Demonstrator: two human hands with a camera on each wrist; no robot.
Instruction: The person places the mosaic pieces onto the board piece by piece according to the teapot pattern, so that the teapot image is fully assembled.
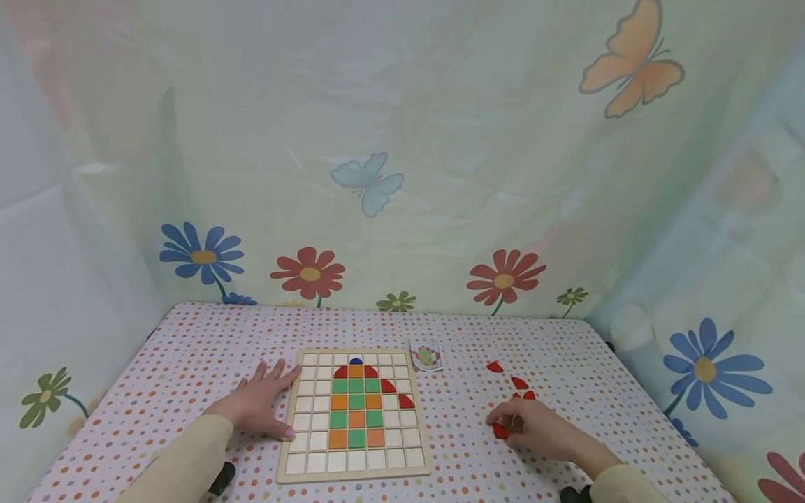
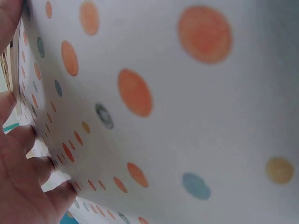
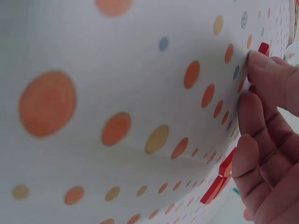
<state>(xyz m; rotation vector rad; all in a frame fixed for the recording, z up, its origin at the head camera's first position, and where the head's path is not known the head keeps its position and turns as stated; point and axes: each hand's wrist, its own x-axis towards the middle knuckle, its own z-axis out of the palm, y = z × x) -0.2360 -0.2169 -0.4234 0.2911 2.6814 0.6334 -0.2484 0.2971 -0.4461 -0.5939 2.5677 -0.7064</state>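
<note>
A square wooden grid board lies on the table, its middle filled with green and orange square tiles. Red quarter-round pieces sit near their top and step down the right side, and a blue half-round piece tops them. My left hand is spread at the board's left edge, fingers straight, thumb at the rim. To the right of the board, my right hand pinches a red quarter-round piece close to the tabletop. In the right wrist view the thumb covers part of this red piece.
Several more red pieces lie just beyond my right hand. A small picture card rests by the board's upper right corner. The dotted cloth covers the table, and a flowered curtain stands behind and at both sides.
</note>
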